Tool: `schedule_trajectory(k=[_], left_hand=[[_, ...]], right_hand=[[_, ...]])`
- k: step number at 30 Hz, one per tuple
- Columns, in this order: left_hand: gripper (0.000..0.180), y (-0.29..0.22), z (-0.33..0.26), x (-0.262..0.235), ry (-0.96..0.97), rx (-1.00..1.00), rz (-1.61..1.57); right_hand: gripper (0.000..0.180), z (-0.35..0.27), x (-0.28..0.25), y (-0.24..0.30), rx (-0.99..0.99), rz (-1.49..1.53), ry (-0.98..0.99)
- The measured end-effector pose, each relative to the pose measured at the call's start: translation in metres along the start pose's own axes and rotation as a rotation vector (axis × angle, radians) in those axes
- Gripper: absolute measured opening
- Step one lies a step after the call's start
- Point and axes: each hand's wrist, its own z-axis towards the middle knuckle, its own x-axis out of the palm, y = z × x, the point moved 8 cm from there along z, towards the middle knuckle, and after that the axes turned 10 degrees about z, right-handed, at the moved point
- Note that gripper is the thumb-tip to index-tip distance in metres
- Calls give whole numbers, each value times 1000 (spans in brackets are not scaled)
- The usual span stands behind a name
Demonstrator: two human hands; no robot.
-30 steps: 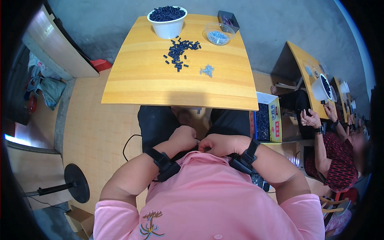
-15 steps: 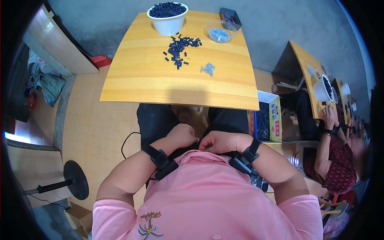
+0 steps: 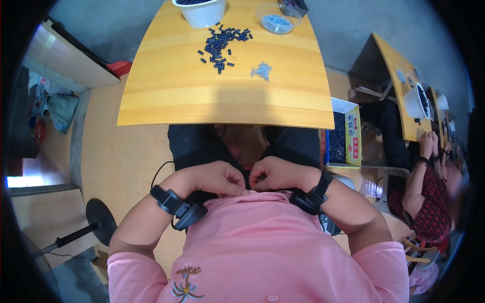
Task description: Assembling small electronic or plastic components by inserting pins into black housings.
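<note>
Left hand (image 3: 214, 178) and right hand (image 3: 277, 173), both curled with fingertips pinched together, meet at the hem of the pink shirt (image 3: 252, 242), just below the near edge of the wooden table (image 3: 172, 96); whatever small item lies between the fingers is too small to make out, so it cannot be told what either hand is closed on. Each wrist carries a black strap with a device: left wristband (image 3: 177, 204), right wristband (image 3: 310, 194). Both hands sit over the lap, above dark trousers (image 3: 192, 146), well apart from the parts on the tabletop.

On the table, toward its far side: a scatter of small black cylindrical pieces (image 3: 222, 45), short and dull, lying loosely in a patch; a smaller heap of pale metallic pieces (image 3: 261, 70) just to its right; a white bowl (image 3: 202, 14) of dark pieces at the far edge; a clear shallow dish (image 3: 278, 17) of bluish-grey pieces beside it. The near half of the tabletop is bare wood up to its front edge.

To the right of the table, an open cardboard box (image 3: 353, 136) holds dark pieces. Further right, another person (image 3: 429, 202) in red patterned clothing sits at a second wooden table (image 3: 399, 91). To the left, a black round stand base (image 3: 101, 219) rests on the floor
</note>
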Motion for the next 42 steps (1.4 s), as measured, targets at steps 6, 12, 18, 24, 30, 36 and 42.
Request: schedule_trajectory(k=[6,12,18,24,30,36,42], left_hand=[[17,-7,-8,0,22,101,45],[16,26,4,-25,-191,-5,-325],[18,31,30,-44,-442,-19,367],[22,33,27,-49,-426,-99,221],[26,22,-15,-64,-363,-52,-78],[25,-22,-57,-89,-517,84,-164],[29,-30,-83,-137,-768,394,-387]], right_hand=[[29,-8,-12,1,-52,130,8],[33,-27,-11,15,-137,28,47],[27,-4,-47,-24,-23,-262,-303],[25,9,-53,-33,22,-481,-290],[26,4,-64,-18,-54,-351,-314],[26,-7,-72,-9,-108,-307,-318],[23,-22,-84,-13,-132,-290,-368]])
